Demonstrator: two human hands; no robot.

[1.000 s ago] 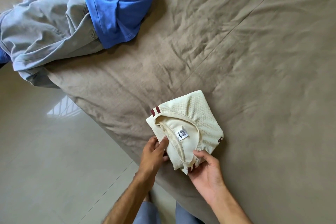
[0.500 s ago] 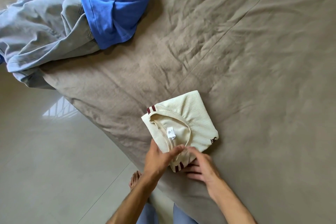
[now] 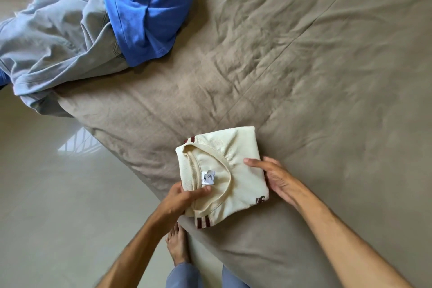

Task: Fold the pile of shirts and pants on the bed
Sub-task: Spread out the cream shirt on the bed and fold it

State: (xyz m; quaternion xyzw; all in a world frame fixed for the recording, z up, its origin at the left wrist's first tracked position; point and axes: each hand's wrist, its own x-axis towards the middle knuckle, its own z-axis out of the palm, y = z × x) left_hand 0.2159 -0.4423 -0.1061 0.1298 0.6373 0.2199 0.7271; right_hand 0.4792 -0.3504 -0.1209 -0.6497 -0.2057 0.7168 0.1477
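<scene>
Two hands have the folded cream shirt (image 3: pixel 224 170) between them near the edge of the bed (image 3: pixel 304 77): the left hand (image 3: pixel 180 201) pinches its near corner, thumb on top beside the white neck label (image 3: pixel 208 177), while the right hand (image 3: pixel 273 176) clasps the opposite side. Well beyond the grip, up and to the left, a crumpled blue shirt (image 3: pixel 147 7) lies on grey pants (image 3: pixel 58 42), unfolded.

glossy beige floor tiles (image 3: pixel 58 206) left of the bed — a window's bright reflection (image 3: pixel 76 145) on them.
</scene>
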